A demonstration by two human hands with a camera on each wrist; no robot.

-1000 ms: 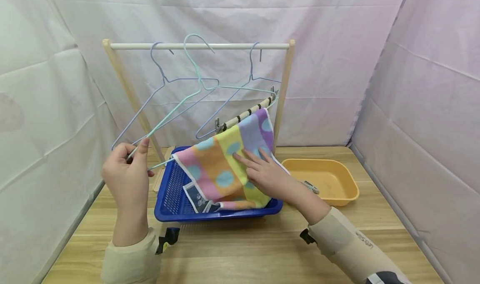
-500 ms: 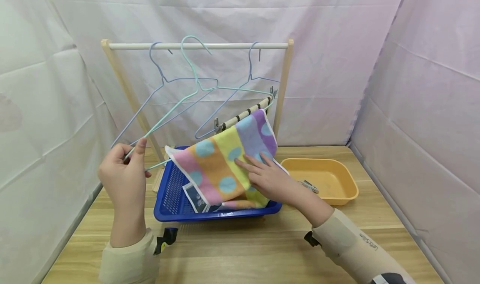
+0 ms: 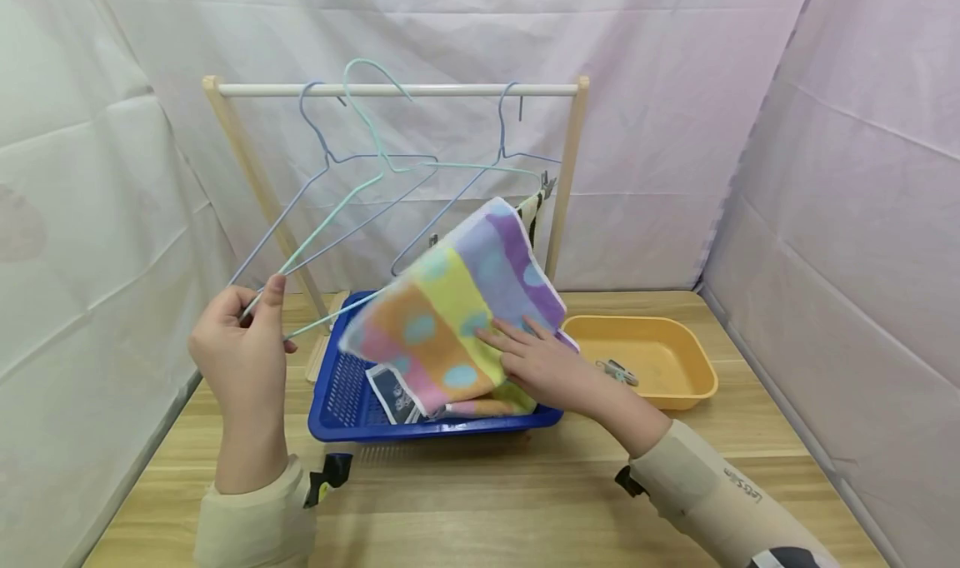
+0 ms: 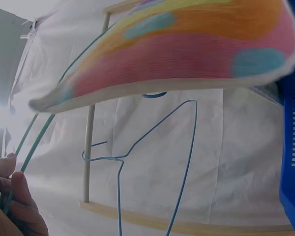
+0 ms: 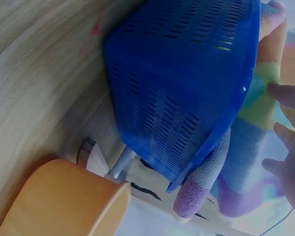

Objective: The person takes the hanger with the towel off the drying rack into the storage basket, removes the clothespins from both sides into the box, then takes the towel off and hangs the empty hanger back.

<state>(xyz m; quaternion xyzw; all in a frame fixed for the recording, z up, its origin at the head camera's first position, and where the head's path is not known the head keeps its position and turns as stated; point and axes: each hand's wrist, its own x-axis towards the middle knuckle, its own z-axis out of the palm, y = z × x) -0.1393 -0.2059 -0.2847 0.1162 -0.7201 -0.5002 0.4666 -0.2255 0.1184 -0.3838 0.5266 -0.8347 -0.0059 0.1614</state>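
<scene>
A mint-green wire hanger (image 3: 330,215) is pinched at its left corner by my left hand (image 3: 242,343), thumb on top. Over its lower bar hangs a multicoloured towel (image 3: 438,289) with blue dots, slanted, its left side blurred. My right hand (image 3: 543,364) rests on the towel's front with fingers spread and nearly straight. The towel's lower part reaches down into the blue basket (image 3: 333,393). In the left wrist view, the towel's white edge sweeps above the left hand (image 4: 19,201). From the right wrist, the right hand (image 5: 292,142) appears beside the towel.
Behind is a rack with a white rod (image 3: 450,91), holding two blue hangers (image 3: 255,251). Metal clips (image 3: 547,183) hold a striped cloth (image 3: 529,210) there. A dark cloth (image 3: 390,391) lies in the basket. The yellow tray (image 3: 693,351) at right contains clips (image 3: 619,372).
The mint hanger has shifted left with my left hand. The towel's upper edge has risen and tilted, covering more of the striped cloth; my right hand stays on it.
</scene>
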